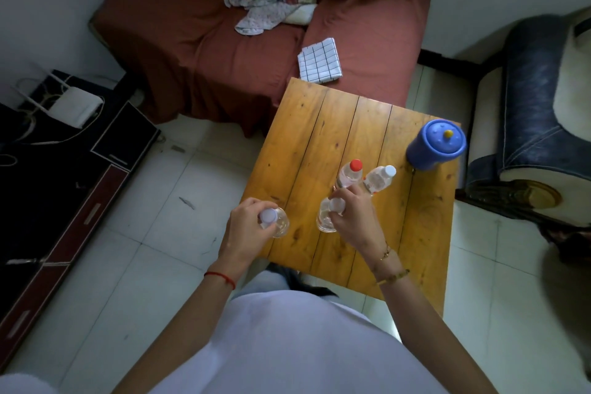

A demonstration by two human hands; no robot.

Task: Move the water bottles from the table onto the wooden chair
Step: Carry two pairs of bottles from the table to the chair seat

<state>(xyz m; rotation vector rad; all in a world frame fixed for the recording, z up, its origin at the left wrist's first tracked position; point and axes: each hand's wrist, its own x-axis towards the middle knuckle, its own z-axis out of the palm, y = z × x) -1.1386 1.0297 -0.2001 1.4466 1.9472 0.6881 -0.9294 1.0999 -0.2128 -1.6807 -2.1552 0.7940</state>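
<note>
Step in hand: we judge this to be the pick-up, each hand taking one water bottle by its neck while all four bottles are at the worktop (319, 125).
Left hand (248, 227): our fingers (246, 205) are curled around the cap and neck of the left bottle (276, 222), which sits at the worktop's left edge; we cannot tell whether it is lifted or resting.
Right hand (351, 216): our fingers (347, 192) are closed on the cap and neck of the near bottle (326, 217), which looks upright on the planks.
Remaining bottles: the red-capped bottle (350, 173) and the white-capped bottle (379, 179) stand just beyond the right hand, close beside each other and untouched.
Other things: a blue lidded jug (436, 144) stands near the worktop's right edge, well apart from our hands.
Next move: we would lift both bottles straight up, clear of the two behind, then turn toward the chair.
Risk: our right knuckles are very near the red-capped bottle, so a careless lift could tip it.
Hidden: we see no wooden chair in view; only a red-covered sofa (224, 41) and a dark armchair (527, 105). Bottle bodies are mostly hidden under our hands, and fill levels are unclear.
</note>
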